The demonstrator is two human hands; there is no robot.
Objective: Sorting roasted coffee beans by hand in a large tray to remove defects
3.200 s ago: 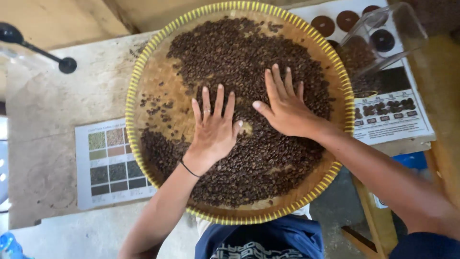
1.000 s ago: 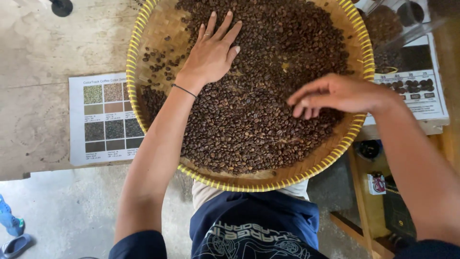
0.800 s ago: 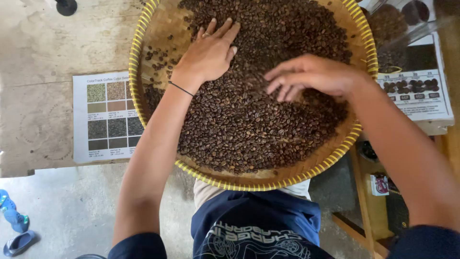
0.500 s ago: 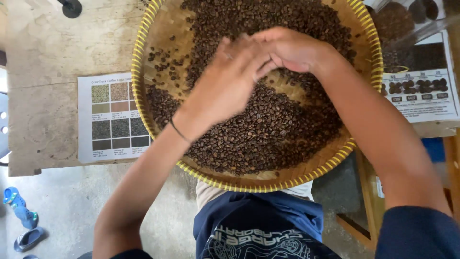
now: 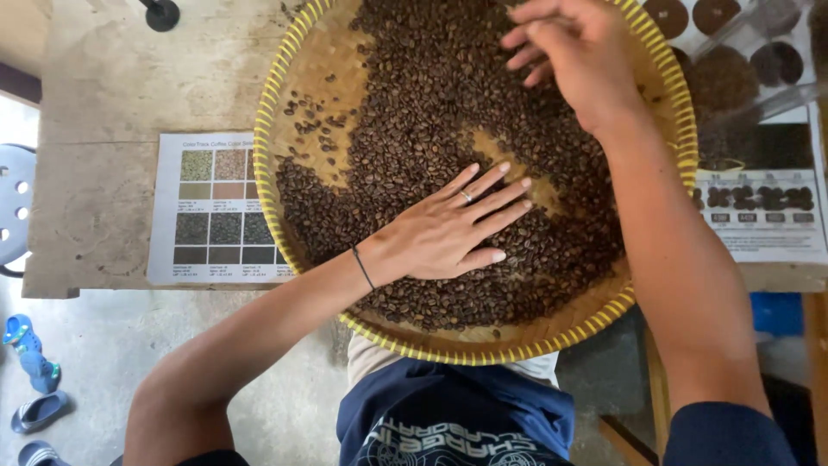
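Left hand [image 5: 448,231] lies flat, fingers spread, on the coffee beans [image 5: 414,138] in the woven tray [image 5: 276,112]. Right hand [image 5: 586,60] hovers far right, fingers loosely curled (gripping nothing visible).

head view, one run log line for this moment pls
left hand: flat, open on coffee beans | right hand: fingers curled over beans at far side | woven tray: on table, colour chart beside

Tray [image 5: 274,207] top rim cut off; right hand [image 5: 580,53] fingertips blurred.

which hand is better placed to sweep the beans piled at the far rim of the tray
Right. The right hand already hovers over the beans near the far rim; the left hand lies flat mid-tray.
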